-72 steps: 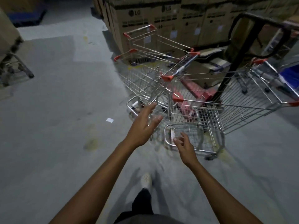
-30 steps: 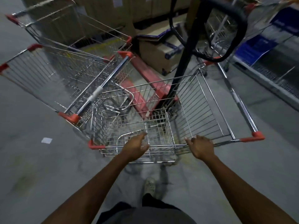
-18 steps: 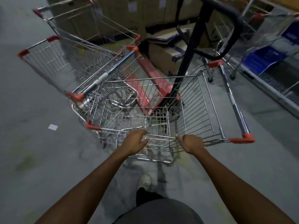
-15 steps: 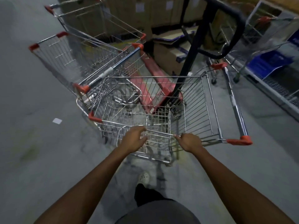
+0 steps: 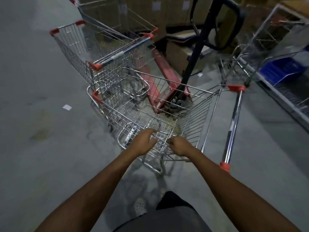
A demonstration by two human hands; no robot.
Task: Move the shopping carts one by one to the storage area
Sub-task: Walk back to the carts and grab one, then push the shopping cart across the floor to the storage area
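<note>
Now | left hand (image 5: 143, 144), right hand (image 5: 179, 145) both grip rim of nearest cart (image 5: 197, 114) | far-right cart (image 5: 274, 36) blurred

a warehouse stockroom: stacked cardboard cartons (image 5: 172, 14), a red pallet jack (image 5: 158, 64), wire shopping carts (image 5: 120, 54), bare concrete floor (image 5: 33, 81).

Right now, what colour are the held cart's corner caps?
Red: shopping cart corner caps, head view.

Both hands, left hand (image 5: 143, 143) and right hand (image 5: 180, 145), grip the near cart (image 5: 192, 114) by its wire front; two more carts (image 5: 103, 52) stand far left.
</note>
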